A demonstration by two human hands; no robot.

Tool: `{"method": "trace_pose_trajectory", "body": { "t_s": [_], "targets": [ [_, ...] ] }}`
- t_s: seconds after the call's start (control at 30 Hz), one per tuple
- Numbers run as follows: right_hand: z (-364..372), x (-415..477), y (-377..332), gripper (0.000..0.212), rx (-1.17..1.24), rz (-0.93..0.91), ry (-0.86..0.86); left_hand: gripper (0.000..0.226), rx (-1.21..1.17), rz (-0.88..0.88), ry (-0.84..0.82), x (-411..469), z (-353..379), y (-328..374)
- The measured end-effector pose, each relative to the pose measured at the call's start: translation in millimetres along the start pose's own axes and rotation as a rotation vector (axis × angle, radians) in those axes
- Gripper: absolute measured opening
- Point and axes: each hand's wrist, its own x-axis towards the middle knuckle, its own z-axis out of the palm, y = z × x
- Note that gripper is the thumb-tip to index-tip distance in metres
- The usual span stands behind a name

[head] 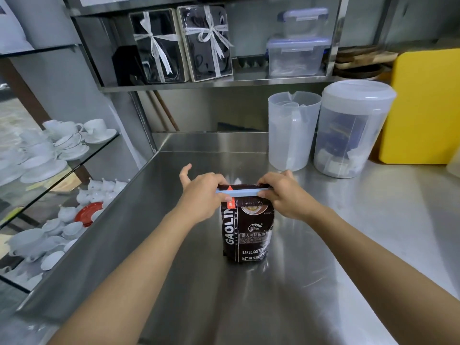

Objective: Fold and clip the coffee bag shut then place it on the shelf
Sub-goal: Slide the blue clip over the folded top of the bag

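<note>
Dark brown foil, my coffee bag [247, 230] stands upright mid-counter on the steel counter [323, 245], its top folded under a pale blue clip [242, 191]. My left hand [202, 195] and right hand [286, 195] pinch the clip's two ends. Bare steel lies all around; a clear jug [292, 130] and lidded tub [353, 128] stand behind right. The shelf [214, 82] edge hangs above.

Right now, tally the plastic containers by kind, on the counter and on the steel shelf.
Open pitcher: 1
Round lidded jar: 1
Clip-lid boxes, stacked on the shelf: 2
Total: 4
</note>
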Motion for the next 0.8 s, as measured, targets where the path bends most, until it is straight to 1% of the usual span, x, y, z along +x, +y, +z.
{"method": "trace_pose_trajectory", "body": {
  "t_s": [0.2,0.4,0.5,0.63,0.7,0.8],
  "targets": [
    [-8,9,-17,0.017,-0.170,-0.122,-0.080,0.015,0.038,0.023,0.047,-5,5,2],
    [6,12,-24,0.017,-0.331,-0.187,-0.045,0.017,0.064,0.037,0.101,-9,8,1],
    [12,11,-25,0.011,-0.334,-0.226,-0.018,0.016,0.033,0.034,0.136,-12,11,1],
    [9,14,-30,0.005,-0.301,-0.218,-0.023,0.013,-0.010,0.044,0.161,-10,13,-1],
    [6,17,-32,0.008,-0.311,-0.227,-0.054,0.014,-0.025,0.053,0.163,-9,12,-4],
    [11,22,-37,0.019,-0.340,-0.267,-0.082,0.014,-0.026,0.076,0.174,-10,14,-5]
  ]
}}
